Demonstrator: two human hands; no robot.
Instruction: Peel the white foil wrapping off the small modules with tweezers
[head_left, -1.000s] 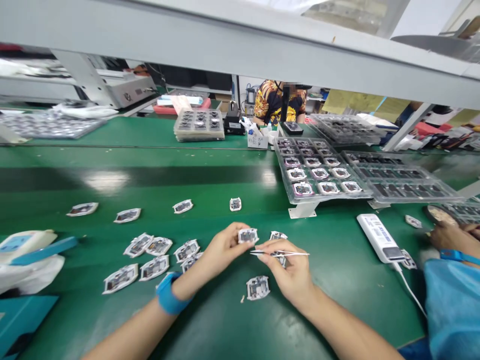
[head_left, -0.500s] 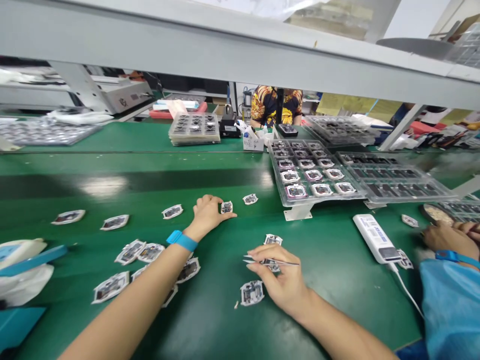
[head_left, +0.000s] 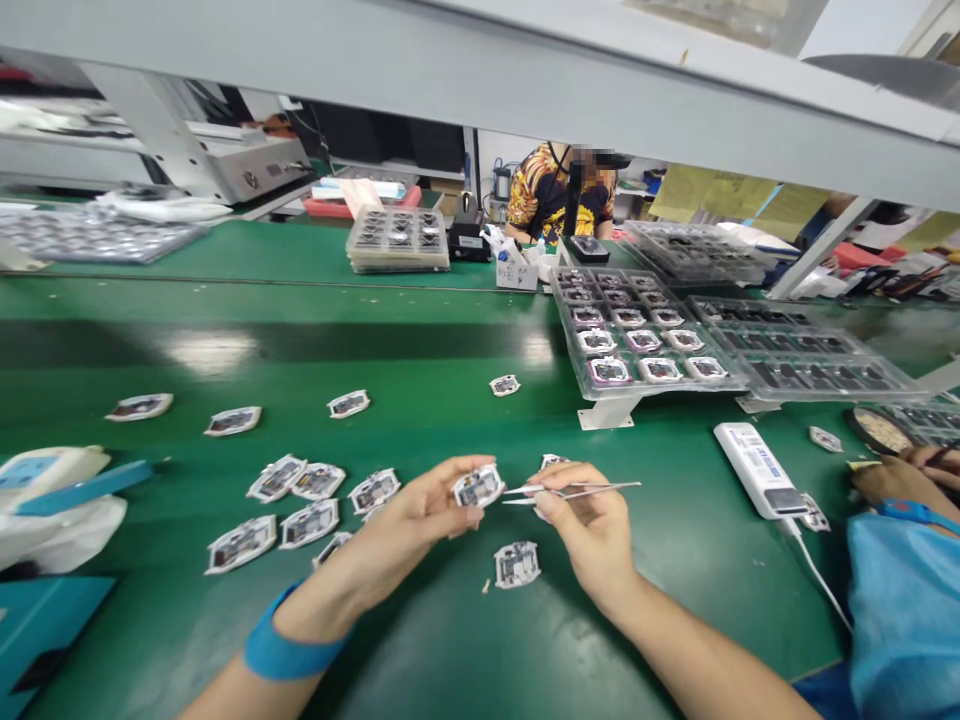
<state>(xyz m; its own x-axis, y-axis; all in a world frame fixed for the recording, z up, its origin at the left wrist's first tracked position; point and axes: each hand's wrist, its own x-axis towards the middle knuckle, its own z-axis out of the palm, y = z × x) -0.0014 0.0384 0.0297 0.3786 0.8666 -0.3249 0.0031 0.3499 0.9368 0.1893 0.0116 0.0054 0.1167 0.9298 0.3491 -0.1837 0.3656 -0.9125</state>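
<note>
My left hand (head_left: pixel 409 520) pinches a small white-framed electronic module (head_left: pixel 478 487) by its edges, raised over the green bench. In my right hand (head_left: pixel 589 520) is a pair of metal tweezers (head_left: pixel 577 489), its two tips apart and pointing left, close to the module's right edge. Below them a similar module with a grey face (head_left: pixel 517 565) lies flat, a tiny pale scrap (head_left: pixel 486 586) beside it. Another module (head_left: pixel 553 461) is partly hidden behind my right hand. Several more modules (head_left: pixel 310 523) lie loosely grouped left of my left hand.
A clear tray of modules (head_left: pixel 645 370) stands on a bracket at the back right, beside a tray of dark parts (head_left: pixel 817 375). A white device with a cable (head_left: pixel 757 470) lies right. A co-worker's blue sleeve (head_left: pixel 900 600) is at the right edge. Several modules (head_left: pixel 232 420) form a row farther back.
My left hand has lifted the module from the back row and brought it nearer, in front of the tweezers. My right hand has shifted slightly right and up with the tweezers.
</note>
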